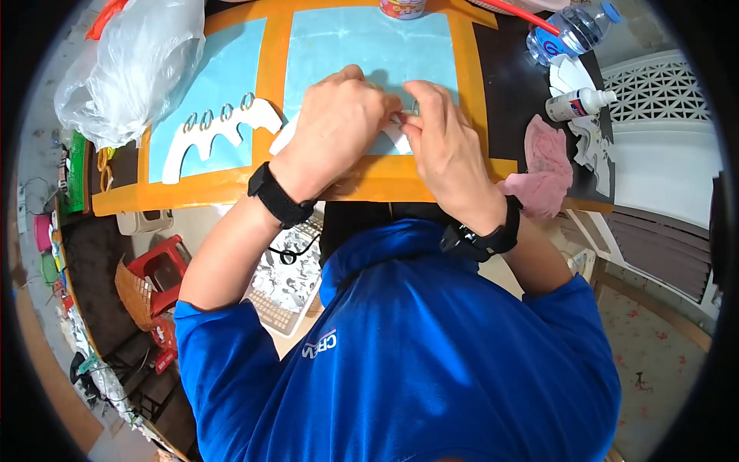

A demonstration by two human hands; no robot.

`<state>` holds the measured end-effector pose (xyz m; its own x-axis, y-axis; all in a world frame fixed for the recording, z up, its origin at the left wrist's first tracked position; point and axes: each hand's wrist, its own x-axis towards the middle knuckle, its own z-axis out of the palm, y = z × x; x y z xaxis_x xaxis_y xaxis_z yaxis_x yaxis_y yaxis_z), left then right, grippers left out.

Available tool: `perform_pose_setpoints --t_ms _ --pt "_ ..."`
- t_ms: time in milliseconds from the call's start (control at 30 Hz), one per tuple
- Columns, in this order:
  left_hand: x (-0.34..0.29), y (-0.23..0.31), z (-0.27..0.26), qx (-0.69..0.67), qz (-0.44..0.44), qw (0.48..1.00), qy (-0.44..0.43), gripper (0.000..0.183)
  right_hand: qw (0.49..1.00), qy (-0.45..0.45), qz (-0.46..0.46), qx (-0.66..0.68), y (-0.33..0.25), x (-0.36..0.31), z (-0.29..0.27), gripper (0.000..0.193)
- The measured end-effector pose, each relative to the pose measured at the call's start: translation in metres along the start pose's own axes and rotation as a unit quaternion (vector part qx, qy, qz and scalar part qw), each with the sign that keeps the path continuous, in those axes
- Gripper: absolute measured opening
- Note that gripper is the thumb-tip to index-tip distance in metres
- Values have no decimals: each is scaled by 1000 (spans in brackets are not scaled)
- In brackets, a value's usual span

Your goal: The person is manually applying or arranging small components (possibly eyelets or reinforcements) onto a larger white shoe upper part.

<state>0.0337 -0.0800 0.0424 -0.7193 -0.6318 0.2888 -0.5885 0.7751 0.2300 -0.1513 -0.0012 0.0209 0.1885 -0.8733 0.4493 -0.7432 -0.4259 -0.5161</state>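
Note:
Both my hands meet over the pale blue mat, fingertips close together. My left hand [339, 123] is closed in a pinch, its back turned up and hiding what lies between the fingers. Opposite it, my right hand [450, 150] has thumb and forefinger drawn together. A small ring [416, 108] shows beside those fingers; I cannot tell whether it is gripped. Under the hands lies a white piece [396, 140], mostly covered. To the left rests a white arched piece with scalloped edge [188, 150], several metal rings [226, 112] along its upper side.
A clear plastic bag [131, 73] covers the mat's left end. On the dark right side are a water bottle [570, 35], a small white bottle [577, 105], a pink cloth [543, 165] and white scraps [591, 150]. A pink tin [402, 8] stands at the far edge.

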Motion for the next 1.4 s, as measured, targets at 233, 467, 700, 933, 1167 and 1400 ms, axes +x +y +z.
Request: perform_pose_setpoints --t_ms 233,467,700,933,1167,1400 --pt "7 4 -4 33 32 999 -16 6 1000 5 15 17 0 -3 0 55" --pt "22 1 -12 45 104 991 -74 8 1000 10 18 0 4 -2 0 46" --pt "13 5 -12 89 113 986 -81 18 1000 7 12 -18 2 1 -4 44" --pt "-9 -3 -3 -9 80 995 -50 22 998 15 -14 -66 12 -1 5 15" --pt "-12 -10 -6 -199 17 980 -17 20 994 41 -22 -94 8 1 7 4" --pt "-1 -10 -15 -320 -36 946 -30 19 995 26 -39 -93 7 0 3 7"
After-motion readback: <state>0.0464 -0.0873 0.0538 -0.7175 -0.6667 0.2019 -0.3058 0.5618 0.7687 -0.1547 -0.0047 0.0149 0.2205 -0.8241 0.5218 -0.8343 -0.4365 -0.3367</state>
